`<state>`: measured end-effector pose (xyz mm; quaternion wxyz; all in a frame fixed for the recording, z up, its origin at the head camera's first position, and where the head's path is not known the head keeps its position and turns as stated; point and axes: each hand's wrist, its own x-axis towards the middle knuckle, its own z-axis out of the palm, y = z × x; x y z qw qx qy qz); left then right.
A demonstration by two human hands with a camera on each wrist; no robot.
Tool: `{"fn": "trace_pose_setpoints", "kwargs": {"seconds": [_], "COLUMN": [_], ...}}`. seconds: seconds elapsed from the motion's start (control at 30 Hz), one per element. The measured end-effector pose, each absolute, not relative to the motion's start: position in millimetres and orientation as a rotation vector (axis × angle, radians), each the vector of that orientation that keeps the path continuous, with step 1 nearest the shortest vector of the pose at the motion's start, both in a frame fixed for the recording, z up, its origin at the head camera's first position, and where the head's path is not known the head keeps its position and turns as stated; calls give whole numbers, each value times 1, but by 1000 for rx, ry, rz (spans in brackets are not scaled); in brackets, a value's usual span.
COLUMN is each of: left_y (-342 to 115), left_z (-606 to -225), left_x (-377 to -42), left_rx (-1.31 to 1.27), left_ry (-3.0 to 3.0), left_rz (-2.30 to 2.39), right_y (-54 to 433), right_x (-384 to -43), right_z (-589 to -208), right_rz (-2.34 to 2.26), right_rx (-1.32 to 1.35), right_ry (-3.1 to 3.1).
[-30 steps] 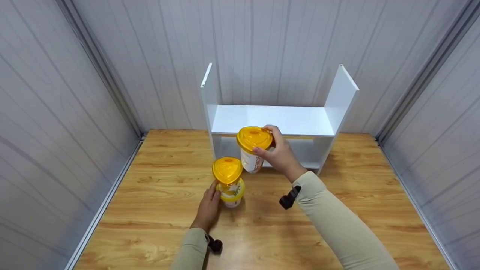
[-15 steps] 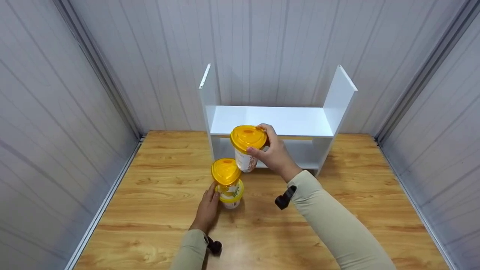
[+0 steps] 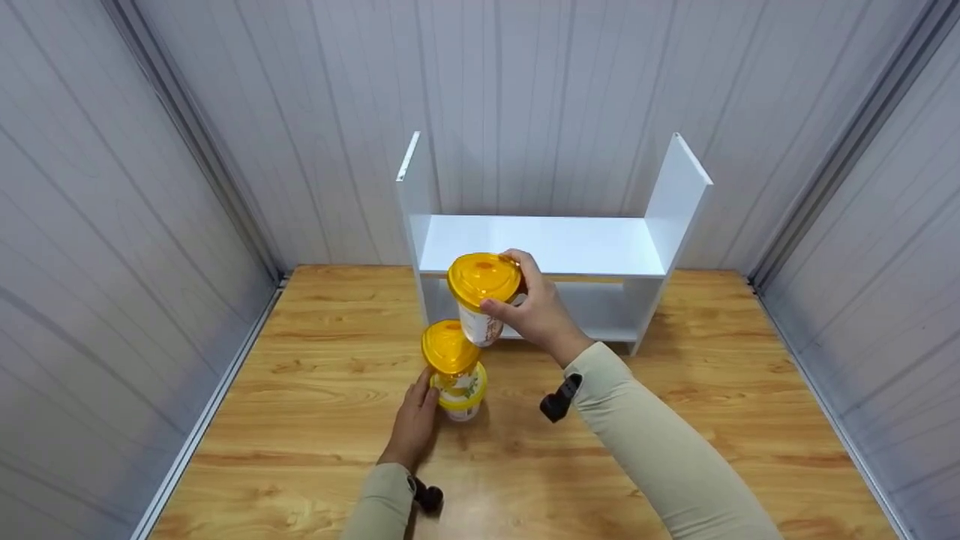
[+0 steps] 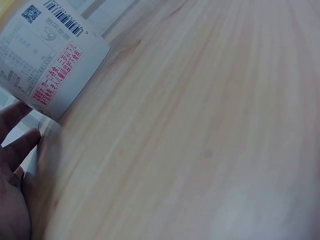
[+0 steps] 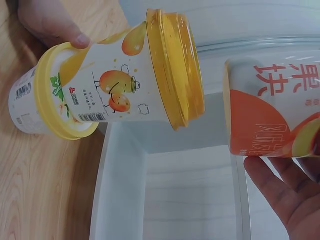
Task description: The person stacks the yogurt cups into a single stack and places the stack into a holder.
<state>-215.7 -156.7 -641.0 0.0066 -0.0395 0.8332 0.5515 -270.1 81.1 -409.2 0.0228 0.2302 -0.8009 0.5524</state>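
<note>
My right hand grips a white lidded cup with a domed orange-yellow lid, thumb on the near side and fingers around the far side. It hangs above and slightly right of a stack of two cups. The upper cup of the stack has a similar domed yellow lid and fruit drawings. It stands on a shorter white cup with a flat yellow lid, which rests on the table. At the stack's left side, my left hand touches it with extended fingers, the fingertip showing near the flat lid.
A white two-level shelf with upright side panels stands at the back of the wooden table, just behind the cups. Pale panelled walls enclose the table at the back and both sides.
My right hand has moved left with its cup, now overlapping the top of the stack in the head view. My left hand stays at the stack.
</note>
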Motion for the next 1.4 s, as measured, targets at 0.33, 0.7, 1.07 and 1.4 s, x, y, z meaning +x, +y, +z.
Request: {"fn": "trace_pose_setpoints", "kwargs": {"seconds": [0.33,0.7,1.07,1.4], "left_y": [-157,-158,-157,-156], "left_z": [-642,-640,-641,-640], "left_x": [-216,-214,-215,-214], "left_rx": [-129,-96,-135,-152], "left_ry": [2606,2600,2542,2518], "left_rz": [1722,1758,1800,1816], "right_y": [70,59,53,46], "right_x": [-270,-268,-267,-266], "right_z": [-409,-412,-413,-415], "right_rz": [1717,1712,1753,1734], "right_rx": [718,739,710,725], "right_ry": [-2485,-2478,-2484,-2493]}}
